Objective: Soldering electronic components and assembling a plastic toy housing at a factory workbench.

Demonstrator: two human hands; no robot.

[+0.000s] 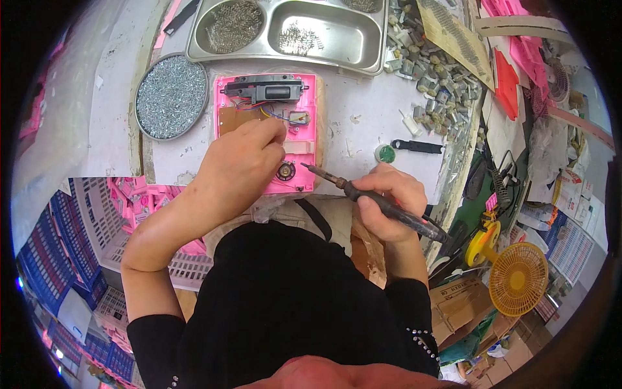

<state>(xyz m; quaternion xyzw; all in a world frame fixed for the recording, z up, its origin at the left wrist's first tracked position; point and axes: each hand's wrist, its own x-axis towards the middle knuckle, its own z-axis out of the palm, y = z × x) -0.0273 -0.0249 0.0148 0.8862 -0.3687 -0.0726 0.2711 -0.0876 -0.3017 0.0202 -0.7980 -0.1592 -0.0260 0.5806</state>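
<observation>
Pink casing (301, 180), under left grip (243, 165)

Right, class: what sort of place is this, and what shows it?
Probably an electronics assembly workshop: the right hand holds a soldering iron near an open pink casing with wires inside, and a round dish of small screws sits alongside.

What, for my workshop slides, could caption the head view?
Left hand over an open pink case, right hand holding a soldering iron.

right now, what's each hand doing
Left hand: fingers curled over pink rectangular plastic casing, grip unclear.
Right hand: closed on black-handled soldering iron.
</observation>
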